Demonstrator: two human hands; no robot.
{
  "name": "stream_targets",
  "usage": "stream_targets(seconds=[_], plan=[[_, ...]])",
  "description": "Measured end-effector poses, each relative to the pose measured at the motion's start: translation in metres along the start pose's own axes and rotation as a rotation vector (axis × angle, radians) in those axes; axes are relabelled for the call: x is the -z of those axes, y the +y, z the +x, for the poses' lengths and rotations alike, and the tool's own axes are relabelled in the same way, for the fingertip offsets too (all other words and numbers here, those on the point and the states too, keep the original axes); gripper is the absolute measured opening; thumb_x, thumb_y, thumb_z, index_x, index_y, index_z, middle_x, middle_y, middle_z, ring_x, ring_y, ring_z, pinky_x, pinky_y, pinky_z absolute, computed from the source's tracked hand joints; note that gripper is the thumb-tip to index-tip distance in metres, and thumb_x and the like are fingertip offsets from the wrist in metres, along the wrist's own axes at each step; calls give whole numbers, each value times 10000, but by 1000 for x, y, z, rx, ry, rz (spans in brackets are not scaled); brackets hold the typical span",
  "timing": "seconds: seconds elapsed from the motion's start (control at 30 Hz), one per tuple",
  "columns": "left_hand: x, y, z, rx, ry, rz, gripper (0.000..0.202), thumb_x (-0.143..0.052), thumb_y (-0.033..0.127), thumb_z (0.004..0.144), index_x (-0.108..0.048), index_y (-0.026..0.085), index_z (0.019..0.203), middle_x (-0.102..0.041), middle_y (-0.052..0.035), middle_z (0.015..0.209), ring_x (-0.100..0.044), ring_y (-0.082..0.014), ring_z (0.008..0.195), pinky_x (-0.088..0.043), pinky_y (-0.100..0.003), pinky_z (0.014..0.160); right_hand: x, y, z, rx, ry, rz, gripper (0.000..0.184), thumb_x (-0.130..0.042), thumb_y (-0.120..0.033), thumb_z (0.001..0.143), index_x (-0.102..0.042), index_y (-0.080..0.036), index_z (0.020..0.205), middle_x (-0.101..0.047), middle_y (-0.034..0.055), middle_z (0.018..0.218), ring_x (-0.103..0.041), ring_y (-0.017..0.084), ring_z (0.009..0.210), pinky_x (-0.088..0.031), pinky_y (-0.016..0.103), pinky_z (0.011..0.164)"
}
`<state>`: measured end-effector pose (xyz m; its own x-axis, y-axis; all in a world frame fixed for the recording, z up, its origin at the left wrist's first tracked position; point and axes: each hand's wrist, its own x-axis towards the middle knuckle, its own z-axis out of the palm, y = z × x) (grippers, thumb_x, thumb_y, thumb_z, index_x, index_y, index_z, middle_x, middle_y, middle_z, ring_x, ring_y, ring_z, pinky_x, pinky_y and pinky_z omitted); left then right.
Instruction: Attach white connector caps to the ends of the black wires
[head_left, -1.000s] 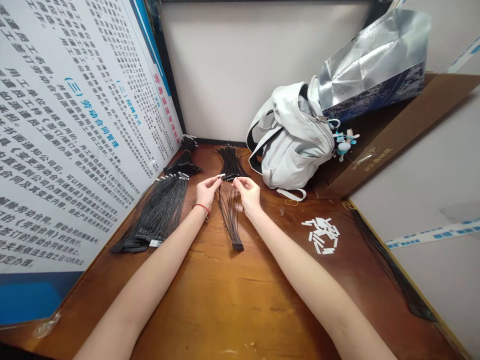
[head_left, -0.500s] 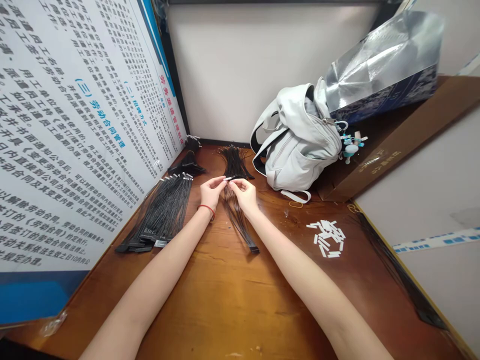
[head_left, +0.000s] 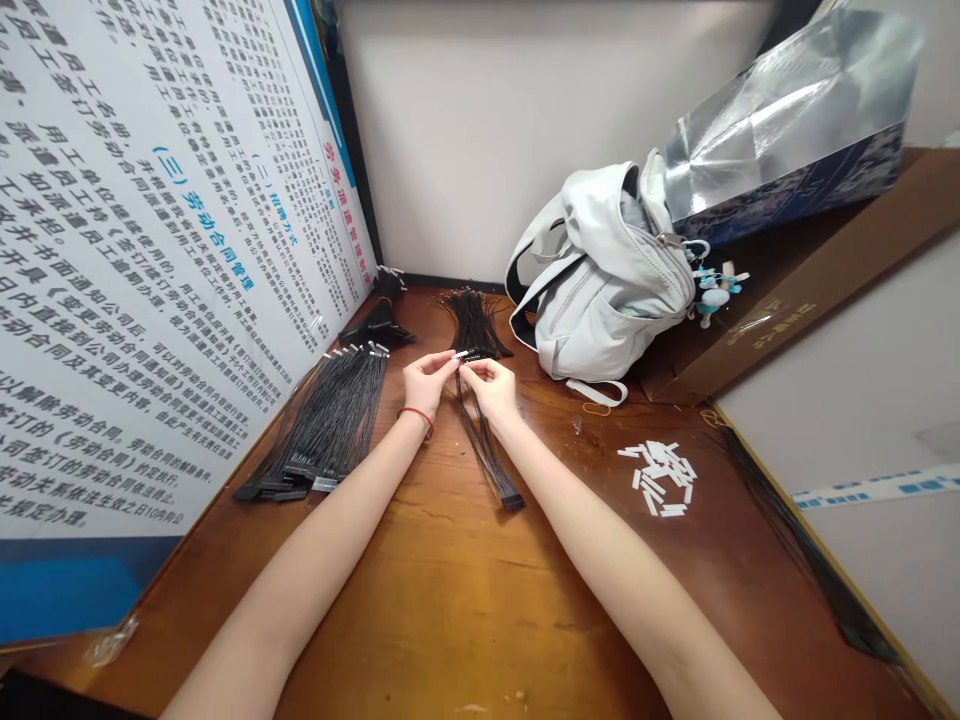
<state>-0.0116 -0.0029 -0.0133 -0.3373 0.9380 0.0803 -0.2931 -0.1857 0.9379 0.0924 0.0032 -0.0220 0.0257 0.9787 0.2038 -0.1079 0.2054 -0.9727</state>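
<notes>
Wooden workbench (head_left: 420, 590) in a narrow corner, beside a printed notice board (head_left: 150, 220). The left hand (head_left: 426, 385) and right hand (head_left: 491, 390) are together at centre, their fingertips (head_left: 459, 364) pinching the upper part of a black wire bundle (head_left: 480, 440). Its strands trail toward the person, ending in a dark connector (head_left: 512, 503). A small white tab (head_left: 460, 355) shows at the pinch; how it sits on the wires is too small to tell. Left of the hands lies a large row of black wire harnesses (head_left: 322, 425), most with white-tipped ends. Another black bundle (head_left: 472, 325) lies just beyond the fingertips. Right of the hands, a loose heap of white tabs (head_left: 658, 478) remains unused.
</notes>
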Motion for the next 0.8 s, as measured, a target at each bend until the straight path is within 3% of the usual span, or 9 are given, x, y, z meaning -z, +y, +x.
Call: stream_targets(seconds=[0.8], plan=[[-1,2,-2,-10,-2,4,305,-780,256,472,-693,122,731,-693,-73,775,-631,-178,741,-518,-330,723,1,2,0,16,7,-35,199,-681,-344,619,-631,-163,685,-656,32,700,-599,164,668,-492,296,696]])
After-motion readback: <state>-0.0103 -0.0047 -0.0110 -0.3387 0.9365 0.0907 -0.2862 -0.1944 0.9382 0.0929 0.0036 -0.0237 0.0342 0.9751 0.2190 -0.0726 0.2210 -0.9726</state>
